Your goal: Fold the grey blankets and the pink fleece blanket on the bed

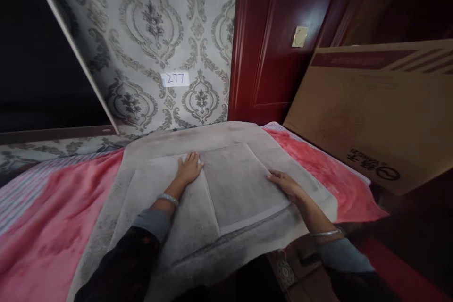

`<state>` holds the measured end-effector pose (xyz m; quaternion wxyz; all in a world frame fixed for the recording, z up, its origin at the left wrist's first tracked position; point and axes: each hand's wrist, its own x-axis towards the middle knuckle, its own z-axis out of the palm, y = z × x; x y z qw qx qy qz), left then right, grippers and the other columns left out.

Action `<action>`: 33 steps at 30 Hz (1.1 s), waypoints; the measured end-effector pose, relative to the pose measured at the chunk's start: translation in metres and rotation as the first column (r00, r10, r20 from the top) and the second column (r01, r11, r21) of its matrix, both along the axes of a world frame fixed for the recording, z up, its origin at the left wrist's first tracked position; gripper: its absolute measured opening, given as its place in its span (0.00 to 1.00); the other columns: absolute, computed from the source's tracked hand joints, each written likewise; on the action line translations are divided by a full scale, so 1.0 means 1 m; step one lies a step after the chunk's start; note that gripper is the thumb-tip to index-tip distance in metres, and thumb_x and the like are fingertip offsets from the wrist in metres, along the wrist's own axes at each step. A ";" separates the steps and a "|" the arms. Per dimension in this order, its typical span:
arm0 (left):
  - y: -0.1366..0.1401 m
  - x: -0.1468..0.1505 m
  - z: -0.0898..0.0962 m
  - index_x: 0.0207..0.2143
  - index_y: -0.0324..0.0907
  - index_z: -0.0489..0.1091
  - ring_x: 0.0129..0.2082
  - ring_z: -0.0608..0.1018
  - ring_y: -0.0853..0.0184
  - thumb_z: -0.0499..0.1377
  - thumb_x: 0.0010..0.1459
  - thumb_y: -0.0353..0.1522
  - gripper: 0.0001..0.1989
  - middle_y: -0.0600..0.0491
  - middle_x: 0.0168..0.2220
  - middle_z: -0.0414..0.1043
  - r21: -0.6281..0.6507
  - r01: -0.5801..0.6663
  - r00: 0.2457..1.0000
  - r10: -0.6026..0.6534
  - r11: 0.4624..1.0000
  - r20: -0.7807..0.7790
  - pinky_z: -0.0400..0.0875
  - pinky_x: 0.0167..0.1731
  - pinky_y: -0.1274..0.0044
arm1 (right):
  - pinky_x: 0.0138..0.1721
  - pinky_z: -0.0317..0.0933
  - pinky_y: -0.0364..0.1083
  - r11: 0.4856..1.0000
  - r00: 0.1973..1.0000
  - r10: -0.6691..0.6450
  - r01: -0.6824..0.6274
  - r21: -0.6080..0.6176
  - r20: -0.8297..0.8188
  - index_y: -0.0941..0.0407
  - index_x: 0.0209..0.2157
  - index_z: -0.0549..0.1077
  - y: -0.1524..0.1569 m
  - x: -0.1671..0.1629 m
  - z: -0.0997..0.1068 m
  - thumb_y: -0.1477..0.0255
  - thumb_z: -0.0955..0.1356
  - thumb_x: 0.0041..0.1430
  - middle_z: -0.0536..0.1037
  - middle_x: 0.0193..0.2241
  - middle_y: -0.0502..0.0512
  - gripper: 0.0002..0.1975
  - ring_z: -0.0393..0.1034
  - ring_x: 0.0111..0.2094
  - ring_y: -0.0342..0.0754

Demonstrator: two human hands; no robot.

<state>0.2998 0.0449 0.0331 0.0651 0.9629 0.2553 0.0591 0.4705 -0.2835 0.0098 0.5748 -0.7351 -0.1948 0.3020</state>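
A light grey plush cloth (244, 188) lies partly folded on a larger grey cover (233, 132), with its right part doubled over the rest. My left hand (189, 168) rests flat on it, fingers spread, near the far left corner of the doubled part. At the right edge of that part, my right hand (286, 184) has its fingers closed on the cloth's border. The underside of the right hand's grip is hidden.
A pink blanket (71, 207) spreads under the grey cover on both sides, over a striped sheet (24, 191). At the right leans a big cardboard box (375, 104). A dark screen (46, 66) stands at the left, before patterned wallpaper (152, 19) and a red door panel (269, 56).
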 end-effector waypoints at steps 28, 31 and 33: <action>0.056 -0.120 0.011 0.39 0.35 0.75 0.33 0.82 0.56 0.66 0.52 0.40 0.18 0.42 0.32 0.80 -0.947 0.271 0.742 0.589 0.173 0.320 0.78 0.38 0.68 | 0.49 0.64 0.49 0.684 0.390 0.703 -0.598 -0.417 0.595 0.59 0.54 0.72 0.210 -0.238 0.050 0.78 0.67 0.52 0.77 0.49 0.61 0.25 0.72 0.48 0.56; 0.057 -0.121 -0.004 0.36 0.34 0.76 0.30 0.81 0.57 0.67 0.45 0.32 0.14 0.44 0.29 0.79 -0.949 0.226 0.719 0.620 0.220 0.315 0.76 0.34 0.70 | 0.46 0.66 0.50 0.723 0.358 0.671 -0.509 -0.467 0.650 0.59 0.63 0.63 0.184 -0.262 0.034 0.77 0.67 0.55 0.74 0.50 0.64 0.32 0.72 0.46 0.57; 0.057 -0.118 -0.010 0.34 0.34 0.76 0.27 0.80 0.59 0.66 0.43 0.29 0.13 0.46 0.26 0.79 -0.945 0.211 0.696 0.640 0.251 0.326 0.74 0.30 0.72 | 0.47 0.65 0.51 0.762 0.350 0.623 -0.474 -0.442 0.699 0.59 0.67 0.57 0.164 -0.271 0.032 0.76 0.68 0.56 0.72 0.51 0.64 0.37 0.70 0.48 0.57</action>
